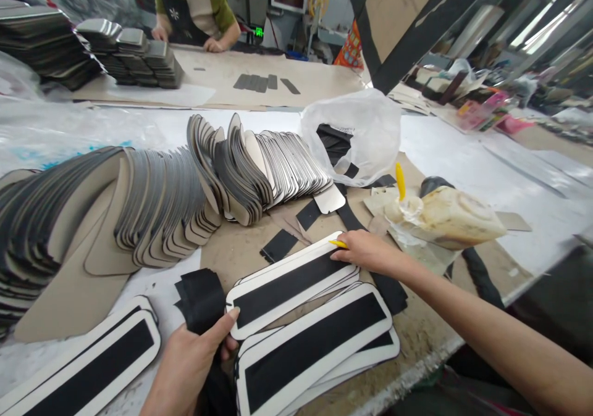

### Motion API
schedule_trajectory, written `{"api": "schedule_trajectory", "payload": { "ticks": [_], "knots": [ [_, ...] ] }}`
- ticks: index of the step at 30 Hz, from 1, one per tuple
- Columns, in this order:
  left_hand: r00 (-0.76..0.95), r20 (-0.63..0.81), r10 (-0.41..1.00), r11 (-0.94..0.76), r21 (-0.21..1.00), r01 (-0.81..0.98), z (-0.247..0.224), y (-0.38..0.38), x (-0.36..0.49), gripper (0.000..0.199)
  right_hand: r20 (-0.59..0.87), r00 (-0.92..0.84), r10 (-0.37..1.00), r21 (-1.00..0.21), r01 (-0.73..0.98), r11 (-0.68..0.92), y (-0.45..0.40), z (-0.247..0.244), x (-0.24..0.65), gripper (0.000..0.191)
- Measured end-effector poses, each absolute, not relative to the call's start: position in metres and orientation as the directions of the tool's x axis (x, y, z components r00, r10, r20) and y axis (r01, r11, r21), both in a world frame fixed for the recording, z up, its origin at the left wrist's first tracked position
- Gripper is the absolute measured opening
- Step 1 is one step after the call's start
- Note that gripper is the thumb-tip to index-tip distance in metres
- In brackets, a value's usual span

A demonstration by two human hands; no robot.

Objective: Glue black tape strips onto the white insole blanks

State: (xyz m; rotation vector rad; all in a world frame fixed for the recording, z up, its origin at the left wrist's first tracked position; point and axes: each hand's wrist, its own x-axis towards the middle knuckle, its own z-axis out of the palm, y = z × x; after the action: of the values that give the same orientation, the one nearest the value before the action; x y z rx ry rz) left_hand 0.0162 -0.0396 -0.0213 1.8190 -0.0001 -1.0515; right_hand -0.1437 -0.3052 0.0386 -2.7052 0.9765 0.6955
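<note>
My left hand (194, 354) pinches the left end of a white rounded panel (266, 280) with a black strip (290, 286) along its middle. At the panel's far right end, my right hand (359, 249) is closed around a small yellow tool (338, 243), fingers resting on the panel. Just in front lies a stack of similar white panels with black strips (319, 348). A bundle of black pieces (201, 299) sits beside my left hand, and one loose black piece (279, 245) lies behind the panel.
Long rows of curved grey-beige pieces (157, 206) stand at left. A plastic bag (375, 138) holds black pieces. Right of it are a stained bottle (458, 215) and a yellow stick (400, 181). More panels (102, 366) lie lower left. A person (189, 15) works across the table.
</note>
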Motion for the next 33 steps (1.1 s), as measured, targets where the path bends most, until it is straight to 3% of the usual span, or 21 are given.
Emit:
{"api": "schedule_trajectory", "payload": {
  "ticks": [9,12,20,24,29,33],
  "knots": [
    [0.603,-0.656,-0.455,-0.519,0.745,0.418,-0.025,-0.037,0.015,0.047,-0.379,0.625,-0.683,0.114,-0.701,-0.704,-0.310,0.048,-0.162,0.031],
    [0.623,-0.637,-0.455,-0.518,0.758,0.396,-0.024,-0.035,0.016,0.049,-0.321,0.604,-0.729,0.098,-0.745,-0.660,-0.312,0.049,-0.179,0.027],
    [0.666,-0.475,-0.576,-0.345,0.879,0.329,-0.020,-0.026,0.020,0.044,-0.217,0.708,-0.672,-0.240,-0.706,-0.667,-0.302,0.038,-0.194,0.032],
    [0.668,-0.440,-0.600,-0.213,0.893,0.397,-0.007,-0.020,0.016,0.041,-0.311,0.634,-0.708,-0.508,-0.741,-0.440,-0.291,0.045,-0.191,0.046],
    [0.626,-0.390,-0.675,-0.098,0.889,0.448,0.005,-0.010,0.014,0.038,-0.409,0.618,-0.671,-0.691,-0.691,-0.215,-0.283,0.061,-0.191,0.057],
    [0.613,-0.355,-0.706,-0.118,0.912,0.393,0.008,0.002,0.015,0.037,-0.417,0.643,-0.642,-0.824,-0.566,-0.032,-0.266,0.076,-0.200,0.057]
  ]
}}
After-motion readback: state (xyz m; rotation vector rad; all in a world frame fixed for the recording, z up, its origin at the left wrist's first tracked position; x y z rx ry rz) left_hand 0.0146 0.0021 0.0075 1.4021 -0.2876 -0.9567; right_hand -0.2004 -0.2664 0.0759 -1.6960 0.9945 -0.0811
